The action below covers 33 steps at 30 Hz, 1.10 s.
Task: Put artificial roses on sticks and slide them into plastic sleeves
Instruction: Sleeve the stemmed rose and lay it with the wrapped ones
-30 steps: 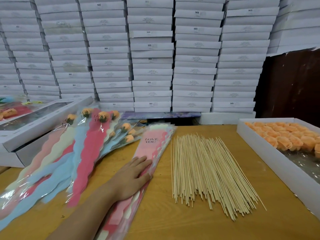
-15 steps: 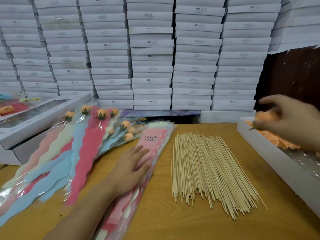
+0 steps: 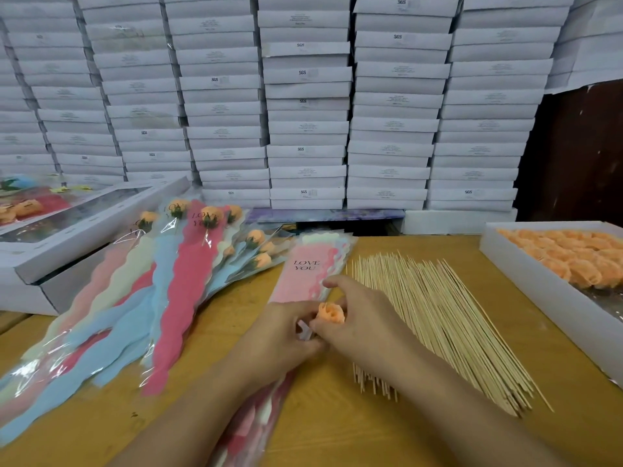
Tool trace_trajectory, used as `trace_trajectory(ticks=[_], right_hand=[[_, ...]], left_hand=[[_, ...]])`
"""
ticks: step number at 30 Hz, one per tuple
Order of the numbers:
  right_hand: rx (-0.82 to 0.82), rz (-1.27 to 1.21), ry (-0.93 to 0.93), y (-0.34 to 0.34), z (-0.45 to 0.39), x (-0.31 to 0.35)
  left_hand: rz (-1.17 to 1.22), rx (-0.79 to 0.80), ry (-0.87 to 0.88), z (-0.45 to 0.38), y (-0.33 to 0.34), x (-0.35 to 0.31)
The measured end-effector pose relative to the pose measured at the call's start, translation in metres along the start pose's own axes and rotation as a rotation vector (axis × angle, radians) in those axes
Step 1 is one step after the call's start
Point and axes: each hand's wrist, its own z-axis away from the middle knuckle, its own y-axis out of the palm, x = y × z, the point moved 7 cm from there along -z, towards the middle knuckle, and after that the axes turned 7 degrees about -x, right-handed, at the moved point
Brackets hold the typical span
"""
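My right hand (image 3: 367, 318) pinches a peach artificial rose (image 3: 332, 313) just above the stack of empty plastic sleeves (image 3: 312, 267), whose top sleeve is pink and reads "LOVE YOU". Against the rose, my left hand (image 3: 281, 337) curls its fingers round a pale strip of the top sleeve. No stick is in the rose as far as I can see. A broad pile of thin wooden sticks (image 3: 438, 318) lies to the right of my hands. Several finished roses in coloured sleeves (image 3: 188, 281) fan out on the left.
An open white box (image 3: 526, 281) filled with peach roses stands at the right edge of the wooden table (image 3: 337, 423). Windowed white boxes (image 3: 84, 237) sit at the left. A wall of stacked white cartons (image 3: 303, 96) closes off the back.
My right hand came from the rose box to the middle, carrying one rose. My left hand went from lying flat on the sleeve stack to curling its fingers beside the rose.
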Motion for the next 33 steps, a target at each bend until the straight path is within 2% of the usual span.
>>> trace_trajectory(ticks=[4, 7, 10, 13, 21, 29, 33], right_hand=[[-0.164, -0.1, 0.031, -0.023, -0.002, -0.013], [-0.313, 0.177, 0.097, -0.052, -0.006, -0.041], [-0.242, 0.517, 0.237, -0.063, -0.009, -0.077], [-0.146, 0.594, 0.32, -0.059, -0.01, -0.095], [-0.159, 0.472, 0.383, -0.062, -0.01, -0.103], [-0.137, 0.32, 0.423, -0.064, -0.007, -0.102], [-0.16, 0.212, 0.397, -0.07, -0.006, -0.093]], left_hand=[[0.05, -0.09, -0.121, 0.0, -0.005, 0.011], [0.112, -0.176, -0.207, -0.001, -0.011, 0.019], [0.19, -0.237, -0.286, -0.002, -0.015, 0.027], [0.257, -0.267, -0.307, -0.003, -0.017, 0.031], [0.41, -0.288, -0.347, -0.003, -0.02, 0.033], [0.593, -0.313, -0.491, 0.003, -0.023, 0.042], [0.696, -0.407, -0.613, 0.008, -0.029, 0.053]])
